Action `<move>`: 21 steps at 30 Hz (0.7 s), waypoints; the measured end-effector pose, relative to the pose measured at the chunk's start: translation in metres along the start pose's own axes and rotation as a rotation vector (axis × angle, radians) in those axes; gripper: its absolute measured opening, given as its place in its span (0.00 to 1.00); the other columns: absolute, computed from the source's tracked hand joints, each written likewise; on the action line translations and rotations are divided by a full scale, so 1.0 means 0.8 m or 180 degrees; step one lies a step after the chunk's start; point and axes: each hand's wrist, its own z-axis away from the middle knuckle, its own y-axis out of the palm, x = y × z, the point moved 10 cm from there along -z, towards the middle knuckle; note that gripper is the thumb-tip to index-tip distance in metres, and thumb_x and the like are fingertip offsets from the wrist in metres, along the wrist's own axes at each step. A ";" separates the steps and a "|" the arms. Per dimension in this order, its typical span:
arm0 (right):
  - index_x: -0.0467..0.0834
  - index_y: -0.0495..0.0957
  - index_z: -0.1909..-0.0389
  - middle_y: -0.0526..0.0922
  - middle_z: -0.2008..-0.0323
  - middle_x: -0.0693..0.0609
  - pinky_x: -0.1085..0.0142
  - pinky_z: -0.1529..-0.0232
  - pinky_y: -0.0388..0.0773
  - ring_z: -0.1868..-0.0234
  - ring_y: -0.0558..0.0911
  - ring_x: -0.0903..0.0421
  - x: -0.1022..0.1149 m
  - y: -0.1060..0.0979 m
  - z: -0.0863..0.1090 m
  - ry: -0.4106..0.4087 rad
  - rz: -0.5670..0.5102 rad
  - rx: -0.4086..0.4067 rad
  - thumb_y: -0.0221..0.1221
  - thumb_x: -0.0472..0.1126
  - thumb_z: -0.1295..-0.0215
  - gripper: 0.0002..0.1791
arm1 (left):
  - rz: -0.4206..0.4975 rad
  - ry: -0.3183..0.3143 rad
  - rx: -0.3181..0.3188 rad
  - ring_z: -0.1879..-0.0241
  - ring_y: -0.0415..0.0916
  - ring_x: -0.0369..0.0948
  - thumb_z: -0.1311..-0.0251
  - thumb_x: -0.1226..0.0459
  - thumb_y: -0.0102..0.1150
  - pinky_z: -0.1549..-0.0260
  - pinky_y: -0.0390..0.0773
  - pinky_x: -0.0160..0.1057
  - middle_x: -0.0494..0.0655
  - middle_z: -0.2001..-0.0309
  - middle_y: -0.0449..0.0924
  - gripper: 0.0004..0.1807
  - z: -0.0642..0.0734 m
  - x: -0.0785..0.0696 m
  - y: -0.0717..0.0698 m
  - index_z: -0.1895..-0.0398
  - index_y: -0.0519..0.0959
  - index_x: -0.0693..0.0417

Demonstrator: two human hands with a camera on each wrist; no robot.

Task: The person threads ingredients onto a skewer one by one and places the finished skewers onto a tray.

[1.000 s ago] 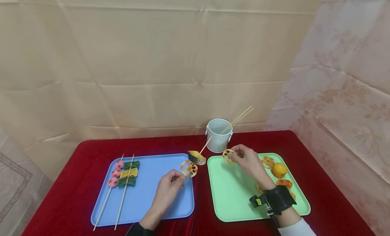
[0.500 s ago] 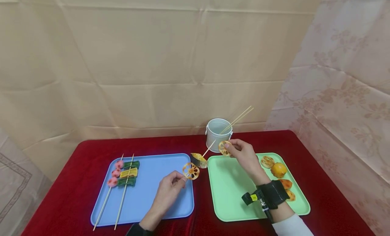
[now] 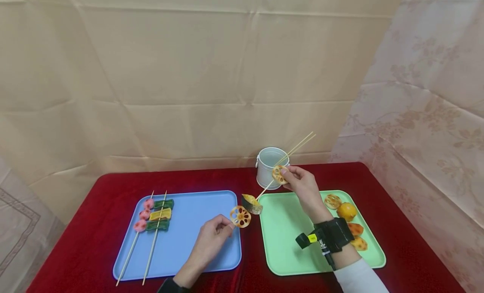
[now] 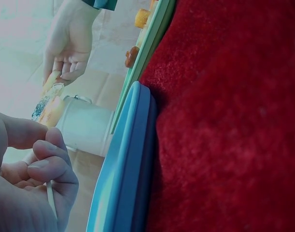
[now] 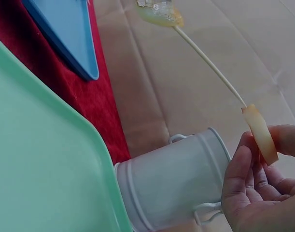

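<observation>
The white bucket (image 3: 266,174) stays in its place, but both hands have moved closer to it. One second ago the right hand (image 3: 303,190) was held to the right and in front of the bucket; now it is higher, overlapping the bucket's right side in the head view. Its thumb and fingers pinch a lotus slice (image 5: 259,133), and the skewer (image 3: 265,188) now reaches this slice, while earlier there was a gap between them. Whether the tip is inside a hole, I cannot tell. The left hand (image 3: 212,239), in front and left of the bucket, pinches the skewer; the second lotus slice (image 3: 240,216) and the dark-skinned yellow piece (image 3: 252,204) have shifted rightward with it.
</observation>
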 end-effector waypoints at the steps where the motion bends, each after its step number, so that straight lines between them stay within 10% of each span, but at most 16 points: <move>1: 0.35 0.74 0.36 0.82 0.47 0.38 0.71 0.53 0.82 0.53 0.82 0.50 0.001 0.001 0.000 -0.0009 -0.0014 0.0009 0.61 0.52 0.25 0.28 | 0.0010 0.0014 0.0005 0.72 0.72 0.37 0.33 0.63 0.62 0.69 0.70 0.34 0.42 0.74 0.79 0.07 0.000 -0.001 0.000 0.66 0.83 0.59; 21: 0.36 0.74 0.36 0.82 0.45 0.38 0.68 0.49 0.82 0.51 0.81 0.49 -0.003 0.002 0.001 0.0030 0.0053 0.0002 0.61 0.52 0.25 0.27 | -0.0012 -0.0021 -0.0008 0.71 0.72 0.38 0.33 0.63 0.62 0.69 0.70 0.35 0.42 0.74 0.80 0.08 0.000 0.003 0.000 0.65 0.83 0.60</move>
